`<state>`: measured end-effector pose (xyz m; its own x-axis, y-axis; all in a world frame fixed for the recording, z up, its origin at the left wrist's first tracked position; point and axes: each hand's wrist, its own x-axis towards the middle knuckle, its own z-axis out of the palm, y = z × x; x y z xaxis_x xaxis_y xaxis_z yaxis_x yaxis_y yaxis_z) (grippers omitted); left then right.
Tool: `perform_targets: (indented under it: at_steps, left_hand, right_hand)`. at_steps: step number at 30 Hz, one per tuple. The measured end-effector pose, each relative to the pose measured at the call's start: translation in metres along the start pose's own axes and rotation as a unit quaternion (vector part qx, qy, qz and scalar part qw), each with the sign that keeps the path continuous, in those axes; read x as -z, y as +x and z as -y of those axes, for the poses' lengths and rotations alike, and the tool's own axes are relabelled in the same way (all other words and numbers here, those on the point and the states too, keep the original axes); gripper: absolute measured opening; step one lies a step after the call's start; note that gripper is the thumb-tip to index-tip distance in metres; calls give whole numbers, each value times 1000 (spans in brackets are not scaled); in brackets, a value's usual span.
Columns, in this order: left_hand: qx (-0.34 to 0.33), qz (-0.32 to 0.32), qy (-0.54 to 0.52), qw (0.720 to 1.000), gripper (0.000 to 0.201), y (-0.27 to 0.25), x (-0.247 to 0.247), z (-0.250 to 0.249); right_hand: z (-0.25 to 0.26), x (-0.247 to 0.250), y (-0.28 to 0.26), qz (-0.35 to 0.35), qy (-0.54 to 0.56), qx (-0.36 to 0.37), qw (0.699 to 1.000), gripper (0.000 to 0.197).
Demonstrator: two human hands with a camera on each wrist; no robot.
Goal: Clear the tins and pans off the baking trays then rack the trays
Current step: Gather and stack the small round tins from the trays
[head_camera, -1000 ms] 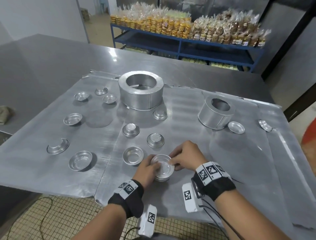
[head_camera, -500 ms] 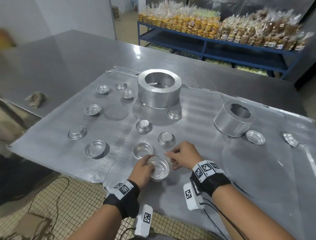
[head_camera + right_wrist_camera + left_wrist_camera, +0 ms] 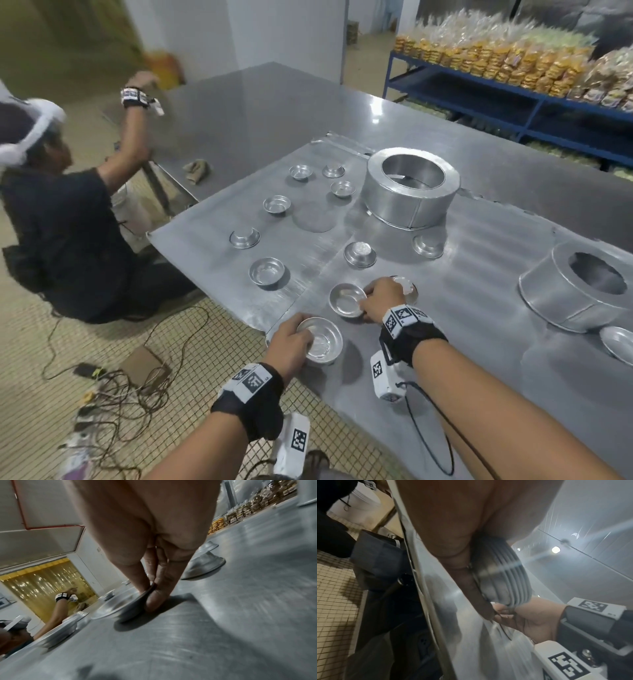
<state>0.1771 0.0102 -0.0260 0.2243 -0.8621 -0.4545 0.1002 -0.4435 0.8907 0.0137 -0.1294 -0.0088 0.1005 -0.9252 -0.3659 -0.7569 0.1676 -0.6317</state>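
Two flat baking trays (image 3: pixel 445 342) lie side by side on the steel table, strewn with several small round tins. My left hand (image 3: pixel 291 346) grips a nested stack of small tins (image 3: pixel 322 341) at the tray's near edge; in the left wrist view the stack (image 3: pixel 503 572) shows its ribbed rims against my palm. My right hand (image 3: pixel 364 303) pinches the rim of a single upright tin (image 3: pixel 344 299) just beyond the stack. The right wrist view shows thumb and fingertips (image 3: pixel 154 599) clamped on that tin (image 3: pixel 118 605). An upturned tin (image 3: pixel 407 286) sits partly hidden behind my right hand.
A large ring pan (image 3: pixel 411 188) stands at the back of the trays and a smaller one (image 3: pixel 575 291) at the right. Another person (image 3: pixel 51 205) crouches left of the table above floor cables (image 3: pixel 113 383). A blue shelf (image 3: pixel 513 96) of packaged goods is behind.
My right hand has left the stack and taken the rim of the neighbouring single tin. My left hand keeps the stack, now nearer the tray's edge. The view has swung left.
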Motion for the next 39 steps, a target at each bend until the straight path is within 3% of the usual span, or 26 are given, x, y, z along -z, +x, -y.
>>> perform_targets:
  at_steps: [5,9,13,16,20,27,32,36,39]
  left_hand:
    - [5,-38,2,999,40,-8,5,-1]
    - [-12,-70,-1,997,22,-13,0,-7]
    - [-13,-72,-15,997,22,-12,-10,-10]
    - [-25,-29,7,999,33,-6,-19,-8]
    - [21,-25,-35,999,67,14,-28,10]
    - [4,14,-92,996,33,-4,-47,-13]
    - [-6,25,-84,996,37,0,-49,-12]
    - [-8,17,-84,996,42,4,-50,-11]
    - [1,24,-90,996,43,4,-50,-11]
  right_hand:
    - [11,12,-12,14,33,14,999,17]
    - [31,36,-42,1,57,42,997,23]
    - [40,49,-67,39,70,73,994,22]
    - [37,49,-74,55,34,88,994,20]
    - [29,48,-79,55,18,85,995,18]
    - [8,43,-75,76,57,91,991,18]
    - [-7,45,-64,83,88,90,989,21]
    - [-28,48,-33,-34,98,76,992,24]
    - [-46,54,-6,-98,-16,64,993,31]
